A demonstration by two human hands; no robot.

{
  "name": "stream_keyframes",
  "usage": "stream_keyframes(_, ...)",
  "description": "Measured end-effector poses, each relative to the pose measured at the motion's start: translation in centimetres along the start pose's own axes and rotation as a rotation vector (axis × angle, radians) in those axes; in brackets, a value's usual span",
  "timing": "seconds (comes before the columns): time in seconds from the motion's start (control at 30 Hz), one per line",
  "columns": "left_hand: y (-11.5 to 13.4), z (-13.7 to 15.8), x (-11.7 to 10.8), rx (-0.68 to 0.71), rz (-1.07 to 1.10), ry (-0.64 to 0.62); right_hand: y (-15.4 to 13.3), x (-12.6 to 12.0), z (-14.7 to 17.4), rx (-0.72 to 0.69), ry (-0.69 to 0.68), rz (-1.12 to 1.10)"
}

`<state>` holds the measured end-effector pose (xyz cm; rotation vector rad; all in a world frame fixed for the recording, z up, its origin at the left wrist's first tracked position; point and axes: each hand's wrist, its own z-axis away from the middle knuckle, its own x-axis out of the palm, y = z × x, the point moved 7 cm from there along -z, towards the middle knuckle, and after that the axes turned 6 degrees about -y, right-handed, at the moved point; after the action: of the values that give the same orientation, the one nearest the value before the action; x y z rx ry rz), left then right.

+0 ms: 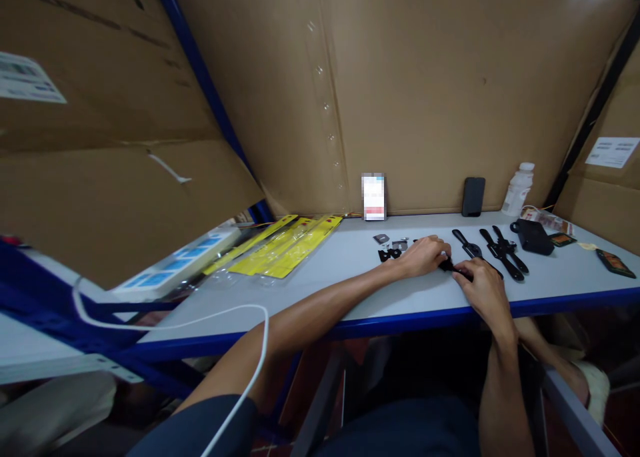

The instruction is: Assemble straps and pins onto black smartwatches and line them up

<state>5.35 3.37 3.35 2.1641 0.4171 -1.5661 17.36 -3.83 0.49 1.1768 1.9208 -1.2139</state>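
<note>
we pinched what looked like a black spokeshave (447,265) between our left hand (426,254) and right hand (481,283), both narrowed, over the pale table (400,298); small loose parts (390,253) lay leftward, other black spokeshaves (500,251) to the right.

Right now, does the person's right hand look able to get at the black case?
Probably yes, with a lift: black tools lie between the right hand and the black case, but nothing visible covers the case. The hand is occupied with a dark part.
</note>
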Motion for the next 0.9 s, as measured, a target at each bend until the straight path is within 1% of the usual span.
stream_keyframes(0.2, -0.1, 0.1, 0.5, 0.050, 0.015, 0.048, -0.1, 0.0, 0.0, 0.007, -0.008, 0.020)
stream_keyframes(0.53, 0.0, 0.0, 0.8, 0.018, 0.033, 0.075, -0.1, 0.1, 0.0, -0.003, -0.009, 0.035)
stream_keyframes(0.7, -1.1, 0.0, 0.8, -0.075, 0.142, 0.137, 0.0, 0.1, 0.0, 0.001, -0.012, 0.034)
stream_keyframes(0.9, -0.9, 0.3, 0.5, -0.038, 0.089, 0.141, 0.2, 0.1, 0.0, 0.013, -0.010, -0.001)
